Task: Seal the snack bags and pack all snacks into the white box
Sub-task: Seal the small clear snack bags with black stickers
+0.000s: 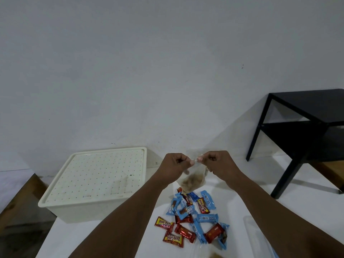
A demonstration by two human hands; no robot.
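A person's left hand (176,162) and right hand (218,162) each pinch the top edge of a clear snack bag (193,180) between thumb and fingers, holding it above a white tabletop (236,213). Brown snacks sit in the bag's lower part. At the bag's 6 o'clock, a pile of wrapped snacks (195,216) in blue and red wrappers lies loose on the tabletop. The white box (89,211) stands at the hands' 8 o'clock, with its perforated lid (96,175) on. At the hands' 2 o'clock, a black side table (307,116) stands by the pale wall (167,71). At the pile's 4 o'clock lies a clear plastic item (255,233), possibly a lid, too faint to identify.
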